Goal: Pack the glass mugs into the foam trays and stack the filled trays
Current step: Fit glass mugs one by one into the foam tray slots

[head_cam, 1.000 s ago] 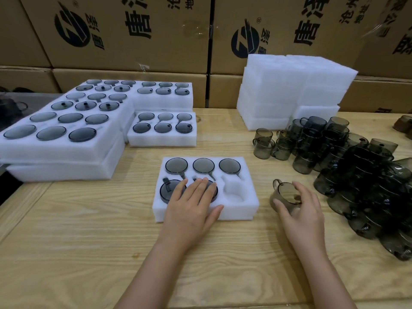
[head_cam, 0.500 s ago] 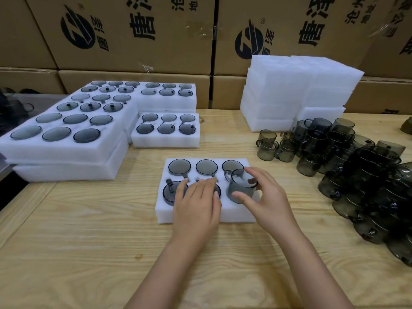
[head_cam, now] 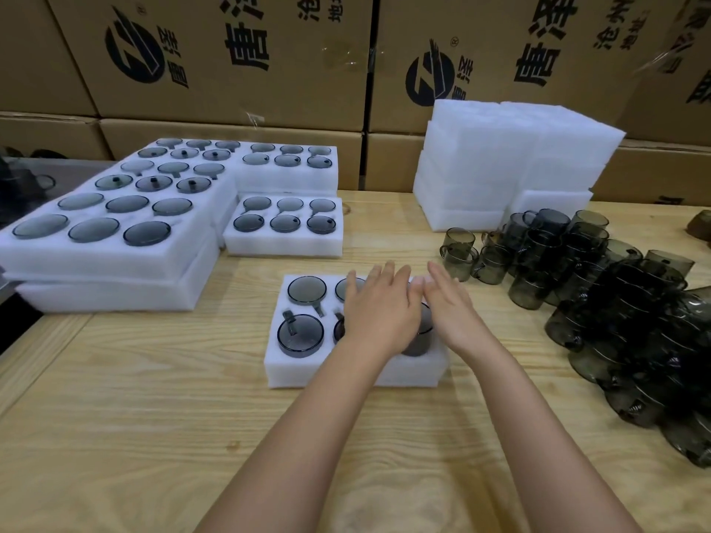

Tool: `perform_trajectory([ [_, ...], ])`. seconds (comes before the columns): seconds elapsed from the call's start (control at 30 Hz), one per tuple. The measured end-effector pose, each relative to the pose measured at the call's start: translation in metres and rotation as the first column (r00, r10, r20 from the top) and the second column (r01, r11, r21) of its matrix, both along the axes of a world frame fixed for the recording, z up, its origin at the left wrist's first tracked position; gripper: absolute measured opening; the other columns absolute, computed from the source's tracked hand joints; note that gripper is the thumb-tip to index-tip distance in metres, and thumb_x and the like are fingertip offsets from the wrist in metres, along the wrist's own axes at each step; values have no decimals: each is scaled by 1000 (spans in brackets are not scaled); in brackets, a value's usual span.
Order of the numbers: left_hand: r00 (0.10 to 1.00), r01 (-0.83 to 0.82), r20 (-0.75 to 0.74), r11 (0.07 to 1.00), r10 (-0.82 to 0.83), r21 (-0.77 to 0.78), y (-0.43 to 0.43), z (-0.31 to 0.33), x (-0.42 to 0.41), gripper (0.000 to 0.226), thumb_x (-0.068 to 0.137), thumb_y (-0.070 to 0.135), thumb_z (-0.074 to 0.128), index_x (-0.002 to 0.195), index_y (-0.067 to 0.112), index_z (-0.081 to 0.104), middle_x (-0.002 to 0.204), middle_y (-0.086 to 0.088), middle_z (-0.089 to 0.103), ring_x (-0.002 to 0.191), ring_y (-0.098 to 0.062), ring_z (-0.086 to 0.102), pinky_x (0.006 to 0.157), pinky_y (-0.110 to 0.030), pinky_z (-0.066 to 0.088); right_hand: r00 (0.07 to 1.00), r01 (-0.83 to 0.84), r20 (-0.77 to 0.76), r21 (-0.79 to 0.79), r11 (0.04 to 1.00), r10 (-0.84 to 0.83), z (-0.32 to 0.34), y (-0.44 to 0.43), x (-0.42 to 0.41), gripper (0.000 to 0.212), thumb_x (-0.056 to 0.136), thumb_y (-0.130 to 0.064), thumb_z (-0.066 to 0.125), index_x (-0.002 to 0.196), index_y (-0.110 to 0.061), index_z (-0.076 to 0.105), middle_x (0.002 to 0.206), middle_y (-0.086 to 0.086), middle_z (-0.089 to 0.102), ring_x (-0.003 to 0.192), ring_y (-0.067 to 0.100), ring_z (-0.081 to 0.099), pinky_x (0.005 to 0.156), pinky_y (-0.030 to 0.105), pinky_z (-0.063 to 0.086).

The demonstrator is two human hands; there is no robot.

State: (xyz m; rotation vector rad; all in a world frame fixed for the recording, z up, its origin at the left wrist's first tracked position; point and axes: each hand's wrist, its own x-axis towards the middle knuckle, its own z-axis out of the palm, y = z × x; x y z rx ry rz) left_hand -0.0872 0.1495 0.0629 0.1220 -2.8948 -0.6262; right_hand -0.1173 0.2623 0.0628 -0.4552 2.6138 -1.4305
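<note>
The right grip (head_cam: pixel 450 313) has let go. In the head view, the only one, its fingers lie straight and hold nothing. A second ago it clasped a glass mug on the table (head_cam: pixel 154 417) to the right of the foam tray (head_cam: pixel 346 373), and half a second ago it carried the mug over the last empty pocket. That mug (head_cam: pixel 419 342) now stands in the front right pocket. Its dark wall shows between the two wrists, so it seems to sit a little proud of the foam. The left grip (head_cam: pixel 379 313), also flat and released, has slid from the front middle mug toward the back right. Both palms lie over the tray; I cannot tell whether they press.

All six pockets now look taken. I judge the tray needs its last mug seated, then stacking with the filled trays (head_cam: pixel 115 263) at the left. Loose mugs (head_cam: pixel 615 302) lie heaped at the right.
</note>
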Motion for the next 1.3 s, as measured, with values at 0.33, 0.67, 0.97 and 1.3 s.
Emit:
perform_trajectory([
  [0.33, 931, -50, 319, 925, 180, -377, 5, -16, -11, 54, 102, 37, 1, 152, 21, -9, 159, -7, -18, 146, -26, -19, 110, -58, -17, 995, 67, 45, 411, 909, -93, -30, -15, -10, 58, 100, -44, 21, 150, -27, -3, 156, 9, 17, 137, 33, 29, 108, 53, 25],
  [0.67, 973, -150, 122, 941, 195, -303, -1, -11, 7, 58, 100, 48, 8, 153, 23, 1, 161, -11, -3, 148, -25, -8, 110, -55, -19, 985, 137, 86, 163, 977, -152, -35, -11, -4, 60, 98, -46, 32, 150, -23, 12, 141, 12, 46, 125, 31, 46, 83, 31, 33],
  [0.97, 890, -437, 224, 608, 396, 663, -131, -39, 59, 74, 91, 70, 19, 141, 22, 46, 147, -5, 44, 139, -29, 32, 115, -47, 22, 965, 237, 207, -404, 884, -163, -63, 4, 46, 23, 96, -44, 44, 95, -52, 65, 106, -39, 60, 122, -3, 43, 104, 24, 32],
  [1.3, 938, -55, 69, -51, 341, 997, -126, -42, 62, 59, 100, 50, 24, 118, 11, 64, 107, -9, 72, 100, -24, 67, 78, -34, 52, 976, 127, 217, -607, 784, 9, -53, -16, 41, 36, 96, -38, 46, 132, -46, 48, 126, -21, 59, 115, 1, 57, 93, 33, 48],
])
